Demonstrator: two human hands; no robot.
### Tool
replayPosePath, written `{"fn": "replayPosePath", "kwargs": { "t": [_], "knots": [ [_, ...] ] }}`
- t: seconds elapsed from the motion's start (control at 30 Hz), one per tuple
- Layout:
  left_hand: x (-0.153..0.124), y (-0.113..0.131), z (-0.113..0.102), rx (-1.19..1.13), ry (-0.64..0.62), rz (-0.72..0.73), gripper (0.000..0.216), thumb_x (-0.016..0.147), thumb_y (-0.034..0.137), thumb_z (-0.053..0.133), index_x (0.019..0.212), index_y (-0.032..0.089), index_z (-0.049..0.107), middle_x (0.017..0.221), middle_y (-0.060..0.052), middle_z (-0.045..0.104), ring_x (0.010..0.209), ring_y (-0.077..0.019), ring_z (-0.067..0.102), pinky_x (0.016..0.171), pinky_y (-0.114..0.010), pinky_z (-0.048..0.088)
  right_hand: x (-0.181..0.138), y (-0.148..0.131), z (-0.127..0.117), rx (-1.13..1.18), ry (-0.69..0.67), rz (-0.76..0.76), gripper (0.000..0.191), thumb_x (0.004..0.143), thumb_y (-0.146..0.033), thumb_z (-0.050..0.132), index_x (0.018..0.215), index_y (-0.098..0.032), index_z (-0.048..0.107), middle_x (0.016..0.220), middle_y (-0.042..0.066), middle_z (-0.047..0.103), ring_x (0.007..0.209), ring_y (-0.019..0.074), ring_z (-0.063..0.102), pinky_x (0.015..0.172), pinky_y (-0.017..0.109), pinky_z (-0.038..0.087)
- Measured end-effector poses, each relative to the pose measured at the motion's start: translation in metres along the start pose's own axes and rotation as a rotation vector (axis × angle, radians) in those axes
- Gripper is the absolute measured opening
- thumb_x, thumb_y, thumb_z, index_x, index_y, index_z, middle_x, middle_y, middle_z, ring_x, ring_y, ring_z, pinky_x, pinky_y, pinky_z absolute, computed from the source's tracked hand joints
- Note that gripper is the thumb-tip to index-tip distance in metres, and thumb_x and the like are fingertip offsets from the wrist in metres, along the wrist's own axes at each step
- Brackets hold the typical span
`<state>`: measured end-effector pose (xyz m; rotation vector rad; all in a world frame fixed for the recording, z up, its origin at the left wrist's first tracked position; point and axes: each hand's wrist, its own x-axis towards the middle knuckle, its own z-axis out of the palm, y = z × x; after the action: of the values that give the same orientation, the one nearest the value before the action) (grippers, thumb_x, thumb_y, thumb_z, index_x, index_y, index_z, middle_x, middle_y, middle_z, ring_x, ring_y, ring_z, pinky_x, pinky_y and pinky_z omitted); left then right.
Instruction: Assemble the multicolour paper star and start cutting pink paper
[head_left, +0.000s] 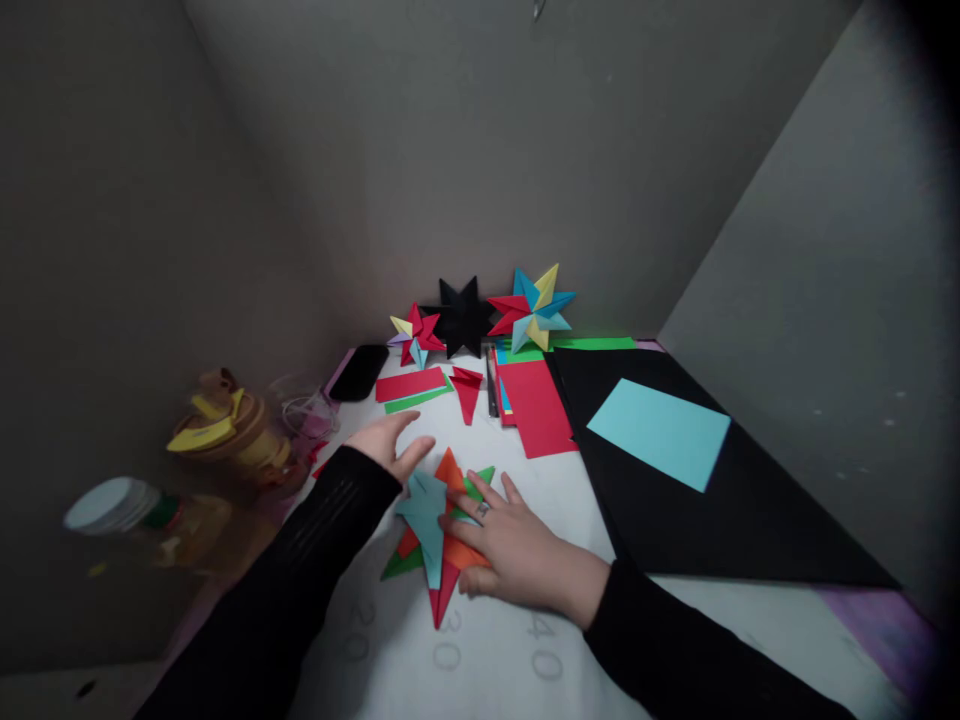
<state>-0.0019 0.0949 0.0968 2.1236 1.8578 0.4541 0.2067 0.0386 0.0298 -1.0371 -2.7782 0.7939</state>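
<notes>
A partly built paper star (pixel 435 530) of light blue, orange, green and red points lies flat on the white work surface (pixel 480 660). My right hand (pixel 517 550) lies flat on its right side with fingers spread, a ring on one finger. My left hand (pixel 390 445) rests at the star's upper left edge, fingers stretched out and thumb touching the paper. Neither hand grips anything.
Three finished paper stars stand at the back wall: a small red one (pixel 416 335), a black one (pixel 463 318), a multicoloured one (pixel 534 308). Red sheets (pixel 536 408), a folded red piece (pixel 466 392), a black sheet (pixel 720 500) with a light blue sheet (pixel 660 432), a phone (pixel 360 372), bottles (pixel 225 430) at left.
</notes>
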Motion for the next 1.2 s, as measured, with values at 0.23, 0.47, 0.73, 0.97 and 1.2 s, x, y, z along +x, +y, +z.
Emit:
{"fn": "replayPosePath", "kwargs": {
  "t": [0.23, 0.47, 0.73, 0.97, 1.2],
  "knots": [
    [0.138, 0.023, 0.027, -0.248, -0.032, -0.364, 0.038, 0.088, 0.039, 0.053, 0.101, 0.006, 0.064, 0.093, -0.01, 0.068, 0.087, -0.0243, 0.065, 0.075, -0.034, 0.052, -0.006, 0.003, -0.004, 0.015, 0.082, -0.063, 0.077, 0.078, -0.074, 0.042, 0.14, -0.027, 0.038, 0.151, 0.012, 0.029, 0.14, 0.0397, 0.011, 0.105, 0.069, 0.009],
    [0.18, 0.04, 0.059, -0.345, -0.162, -0.536, 0.034, 0.089, 0.032, 0.056, 0.118, 0.015, 0.055, 0.119, -0.009, 0.058, 0.099, -0.0223, 0.06, 0.083, -0.042, 0.052, -0.005, 0.006, -0.005, -0.017, 0.138, -0.099, 0.067, 0.082, -0.067, 0.043, 0.133, -0.024, 0.047, 0.145, 0.013, 0.039, 0.14, 0.039, 0.014, 0.104, 0.069, 0.015],
    [0.138, 0.017, 0.024, -0.769, -0.102, -0.491, 0.019, 0.077, 0.02, 0.068, 0.094, 0.012, 0.062, 0.076, -0.003, 0.064, 0.063, -0.0118, 0.06, 0.062, -0.025, 0.052, -0.005, 0.008, -0.003, 0.017, 0.032, -0.063, 0.076, 0.081, -0.07, 0.043, 0.142, -0.025, 0.036, 0.152, 0.011, 0.026, 0.141, 0.0376, 0.007, 0.107, 0.065, 0.01],
    [0.001, -0.023, -0.009, -1.366, -0.082, -0.346, 0.019, 0.06, 0.022, 0.071, 0.076, 0.017, 0.061, 0.053, 0.007, 0.054, 0.046, -0.0051, 0.047, 0.045, -0.015, 0.039, -0.002, 0.005, 0.001, 0.027, -0.013, -0.005, 0.071, 0.081, -0.065, 0.049, 0.14, -0.03, 0.037, 0.153, 0.008, 0.025, 0.142, 0.037, 0.004, 0.109, 0.063, 0.007],
    [-0.063, -0.06, 0.013, -1.343, -0.169, -0.32, 0.073, 0.061, 0.023, 0.074, 0.127, 0.021, 0.044, 0.046, 0.011, 0.049, 0.034, -0.004, 0.039, 0.037, -0.015, 0.025, 0.001, 0.001, 0.002, 0.02, -0.044, 0.029, 0.071, 0.08, -0.065, 0.051, 0.141, -0.03, 0.036, 0.155, 0.007, 0.02, 0.142, 0.0362, 0.002, 0.109, 0.062, 0.006]
  ]
}}
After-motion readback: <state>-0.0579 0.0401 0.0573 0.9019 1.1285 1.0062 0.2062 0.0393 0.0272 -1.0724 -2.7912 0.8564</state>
